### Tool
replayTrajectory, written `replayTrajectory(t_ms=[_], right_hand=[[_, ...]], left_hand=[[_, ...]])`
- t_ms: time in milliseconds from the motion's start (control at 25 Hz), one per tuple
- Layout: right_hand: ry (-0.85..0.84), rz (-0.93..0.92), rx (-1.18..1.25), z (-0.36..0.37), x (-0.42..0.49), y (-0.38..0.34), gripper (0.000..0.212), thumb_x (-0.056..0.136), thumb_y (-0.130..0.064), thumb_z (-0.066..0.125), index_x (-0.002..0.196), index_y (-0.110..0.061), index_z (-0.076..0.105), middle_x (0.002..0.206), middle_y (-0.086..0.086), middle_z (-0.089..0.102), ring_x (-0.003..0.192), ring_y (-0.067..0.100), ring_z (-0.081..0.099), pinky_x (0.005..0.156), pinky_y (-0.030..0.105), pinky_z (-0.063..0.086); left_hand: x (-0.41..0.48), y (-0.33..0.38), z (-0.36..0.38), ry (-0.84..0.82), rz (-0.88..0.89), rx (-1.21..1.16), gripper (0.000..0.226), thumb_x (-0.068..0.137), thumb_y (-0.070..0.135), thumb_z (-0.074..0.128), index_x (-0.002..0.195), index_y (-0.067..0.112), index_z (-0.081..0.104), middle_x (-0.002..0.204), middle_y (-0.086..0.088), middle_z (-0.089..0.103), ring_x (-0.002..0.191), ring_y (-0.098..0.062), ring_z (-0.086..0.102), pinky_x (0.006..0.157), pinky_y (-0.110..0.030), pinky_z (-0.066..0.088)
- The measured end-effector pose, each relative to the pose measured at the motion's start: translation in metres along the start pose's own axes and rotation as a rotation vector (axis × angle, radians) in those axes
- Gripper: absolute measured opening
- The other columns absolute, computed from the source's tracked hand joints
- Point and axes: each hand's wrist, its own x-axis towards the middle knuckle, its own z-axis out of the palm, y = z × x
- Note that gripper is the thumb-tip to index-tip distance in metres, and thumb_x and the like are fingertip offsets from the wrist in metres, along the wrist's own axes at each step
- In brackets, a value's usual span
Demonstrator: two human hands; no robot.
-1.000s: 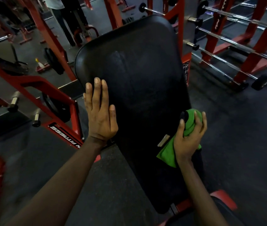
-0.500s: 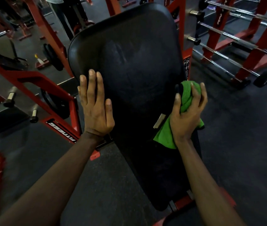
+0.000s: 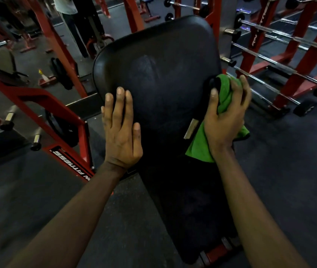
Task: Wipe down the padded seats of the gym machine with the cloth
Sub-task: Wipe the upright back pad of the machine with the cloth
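Head view: left grip (image 3: 121, 132), fingers straight and together, lies flat on the left edge of the black padded bench (image 3: 163, 74). Right grip (image 3: 225, 120), fingers curled, clutches the bunched green cloth (image 3: 198, 149) against the bench's right edge.

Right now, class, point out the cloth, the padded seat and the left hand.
cloth (image 3: 198, 149): head view, hanging lower corner.
padded seat (image 3: 163, 74): head view, upper middle.
left hand (image 3: 121, 137): head view, back of hand.

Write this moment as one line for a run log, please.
phase: wipe in progress | left hand: flat on black pad, left edge | right hand: grips green cloth at pad's right edge
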Motion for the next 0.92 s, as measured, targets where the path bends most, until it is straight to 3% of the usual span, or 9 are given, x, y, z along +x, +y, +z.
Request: replayTrajectory(t_ms=[200, 400, 560, 680, 800, 920], right_hand=[[-0.103, -0.015, 0.003, -0.026, -0.069, 0.036, 0.044, 0.1, -0.022, 0.064, 0.137, -0.002, 0.055, 0.155, 0.017, 0.036, 0.145, 0.017, 0.04, 0.114, 0.029, 0.04], [-0.301, -0.106, -0.027, -0.046, -0.164, 0.043, 0.044, 0.098, -0.018, 0.064, 0.139, -0.008, 0.054, 0.157, 0.016, 0.032, 0.146, 0.02, 0.039, 0.113, 0.029, 0.042], [-0.341, -0.163, 0.035, -0.02, -0.166, 0.004, 0.042, 0.096, -0.011, 0.069, 0.136, -0.004, 0.059, 0.156, 0.016, 0.033, 0.146, 0.028, 0.039, 0.111, 0.043, 0.046], [-0.366, -0.247, 0.031, -0.014, -0.172, -0.003, 0.04, 0.098, -0.011, 0.066, 0.137, -0.004, 0.059, 0.156, 0.015, 0.03, 0.148, 0.031, 0.035, 0.112, 0.046, 0.045], [-0.59, -0.397, -0.028, -0.036, -0.221, 0.023, 0.041, 0.103, -0.021, 0.053, 0.144, -0.016, 0.051, 0.161, 0.008, 0.024, 0.152, 0.025, 0.025, 0.118, 0.045, 0.037], [-0.721, -0.501, -0.102, -0.055, -0.264, 0.053, 0.048, 0.094, -0.015, 0.054, 0.142, -0.023, 0.048, 0.16, 0.003, 0.027, 0.155, 0.018, 0.018, 0.122, 0.042, 0.03]], left_hand=[[0.0, -0.001, 0.001, 0.024, 0.015, -0.016, 0.058, 0.099, 0.017, 0.036, 0.151, -0.009, 0.032, 0.158, -0.03, 0.026, 0.155, -0.016, -0.006, 0.123, -0.06, 0.008], [-0.002, 0.001, -0.001, 0.025, 0.017, -0.027, 0.058, 0.098, 0.013, 0.041, 0.151, -0.01, 0.033, 0.157, -0.033, 0.029, 0.151, -0.025, 0.004, 0.125, -0.057, 0.008], [0.0, 0.001, -0.002, 0.031, 0.031, -0.04, 0.056, 0.099, 0.012, 0.041, 0.149, -0.013, 0.034, 0.155, -0.037, 0.03, 0.148, -0.03, 0.008, 0.124, -0.057, 0.008], [0.0, 0.0, -0.002, 0.034, 0.039, -0.06, 0.056, 0.098, 0.008, 0.044, 0.147, -0.016, 0.034, 0.153, -0.039, 0.031, 0.147, -0.032, 0.008, 0.123, -0.057, 0.007], [-0.001, 0.002, -0.003, 0.017, 0.026, -0.067, 0.056, 0.098, 0.006, 0.045, 0.148, -0.015, 0.034, 0.155, -0.038, 0.03, 0.15, -0.044, 0.012, 0.125, -0.05, 0.003], [-0.001, 0.001, -0.004, 0.007, 0.036, -0.054, 0.056, 0.098, 0.006, 0.047, 0.149, -0.013, 0.035, 0.155, -0.036, 0.031, 0.146, -0.051, 0.018, 0.125, -0.048, 0.001]])
